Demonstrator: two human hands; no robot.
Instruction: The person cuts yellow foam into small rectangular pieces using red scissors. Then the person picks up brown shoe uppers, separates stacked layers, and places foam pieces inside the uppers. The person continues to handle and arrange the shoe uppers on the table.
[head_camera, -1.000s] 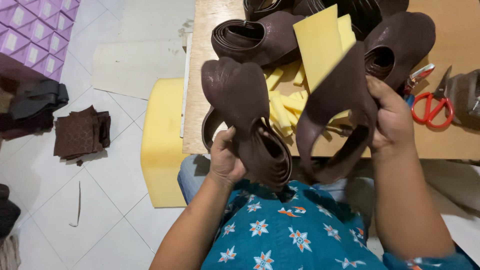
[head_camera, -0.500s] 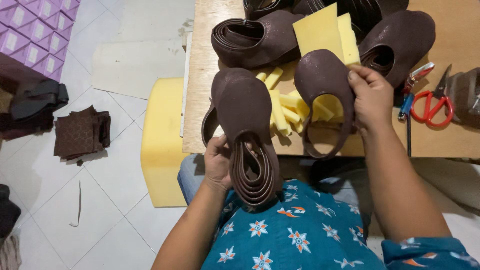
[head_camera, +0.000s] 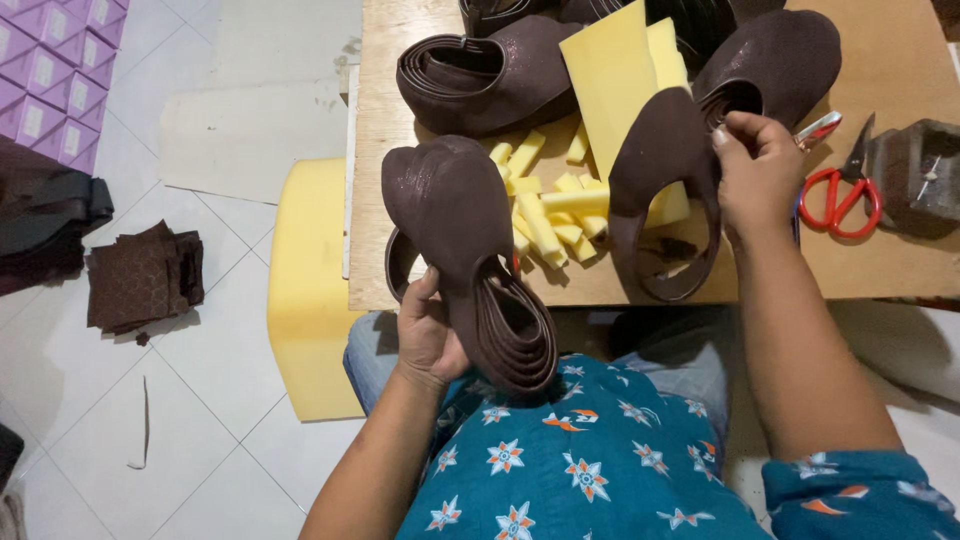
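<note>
Left hand (head_camera: 428, 335) is gripping a stack of dark brown shoe uppers (head_camera: 470, 250), nested, above the desk (head_camera: 900, 270) edge. Right hand (head_camera: 762, 170) is pinching another brown upper (head_camera: 660, 190) over yellow foam strips (head_camera: 545, 200).

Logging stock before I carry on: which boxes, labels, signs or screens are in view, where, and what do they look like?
Purple boxes: stacked at the top left on the floor, square, lilac-purple, several with a small pale label on the face.
Labels: small pale rectangles on those boxes; too small to make out more.
Signs or screens: none in view.
</note>
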